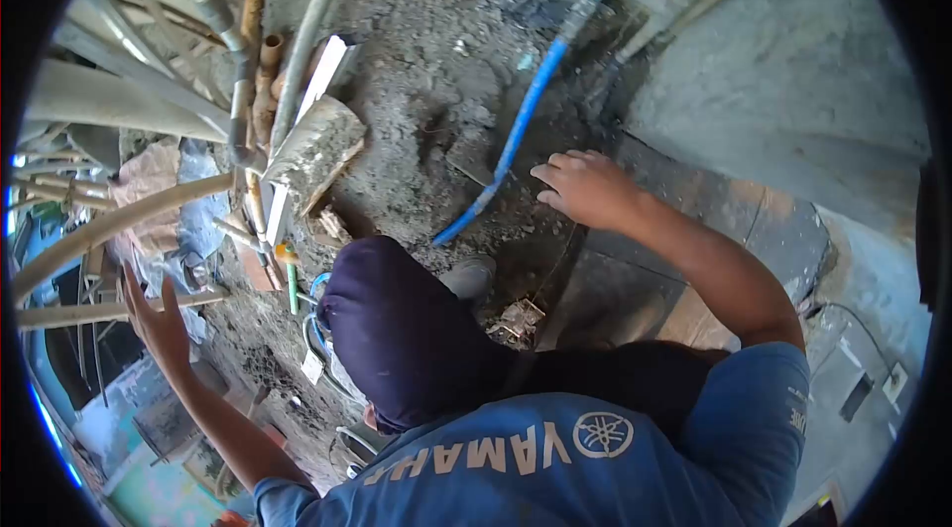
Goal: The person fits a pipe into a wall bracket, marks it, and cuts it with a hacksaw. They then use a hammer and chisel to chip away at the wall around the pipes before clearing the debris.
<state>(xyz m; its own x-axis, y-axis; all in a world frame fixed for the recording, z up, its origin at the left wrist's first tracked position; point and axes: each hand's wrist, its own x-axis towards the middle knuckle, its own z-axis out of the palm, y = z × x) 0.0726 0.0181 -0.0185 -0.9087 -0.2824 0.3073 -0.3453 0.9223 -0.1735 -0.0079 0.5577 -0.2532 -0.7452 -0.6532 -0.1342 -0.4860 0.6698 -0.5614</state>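
Note:
My left hand (159, 329) is at the left with its fingers spread, just below a long tan pole (124, 220); no object shows in its grasp. In the middle right, my right hand (590, 188) is palm down, fingers loosely bent and apart, holding nothing. It hovers beside a blue pipe (535, 91), which lies on rough grey soil (407, 81) and has a blue fitting at its upper end. My bent knee in dark cloth (397, 319) hides some of the ground, and a grey shoe (468, 276) shows beside it.
Grey pipes (297, 61) and a broken slab (315, 145) stand at the upper left. Dark floor tiles (694, 210) lie along a concrete wall (783, 91) on the right. A small green pipe (293, 284) and thin cables are near my knee.

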